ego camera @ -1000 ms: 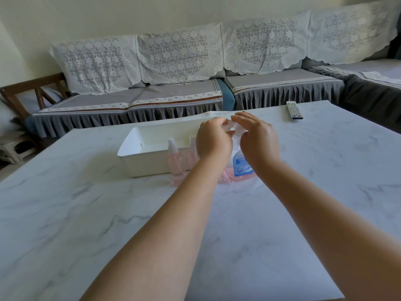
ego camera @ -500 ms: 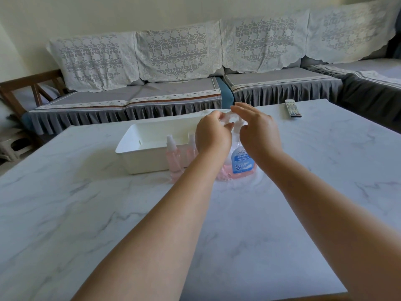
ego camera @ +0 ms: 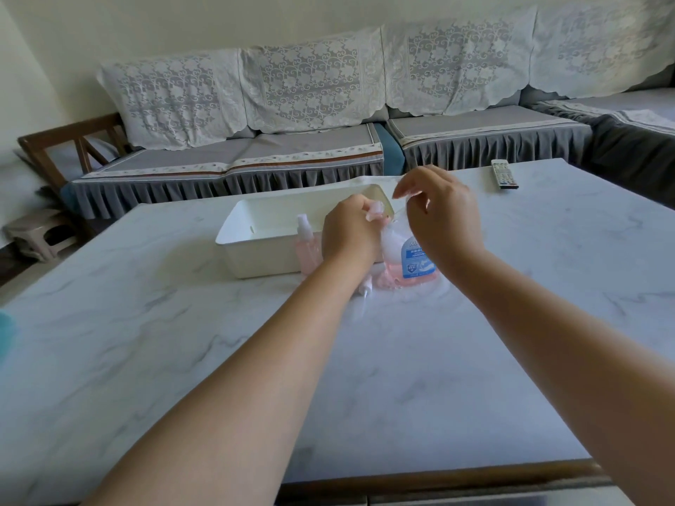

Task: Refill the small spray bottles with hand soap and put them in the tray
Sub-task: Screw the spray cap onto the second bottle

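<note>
A clear hand soap bottle (ego camera: 416,262) with pink liquid and a blue label stands on the marble table, just right of the white tray (ego camera: 255,228). My left hand (ego camera: 350,231) is closed around the top of this bottle at its neck. My right hand (ego camera: 440,213) hovers above it, fingers pinched on the pump head, and a thin tube hangs down from them. One small pink spray bottle (ego camera: 305,242) stands against the tray's front wall. A small white spray cap (ego camera: 365,288) lies on the table by my left wrist. My left hand hides anything behind it.
A remote control (ego camera: 503,173) lies at the table's far right. A grey sofa with lace covers (ego camera: 310,85) runs behind the table, and a low stool (ego camera: 36,231) stands on the floor at left. The table's near edge (ego camera: 438,472) is at the bottom.
My right hand has risen off the soap bottle's top and drawn the pump tube upward. My left hand stays at the bottle's neck. The view has shifted slightly.
</note>
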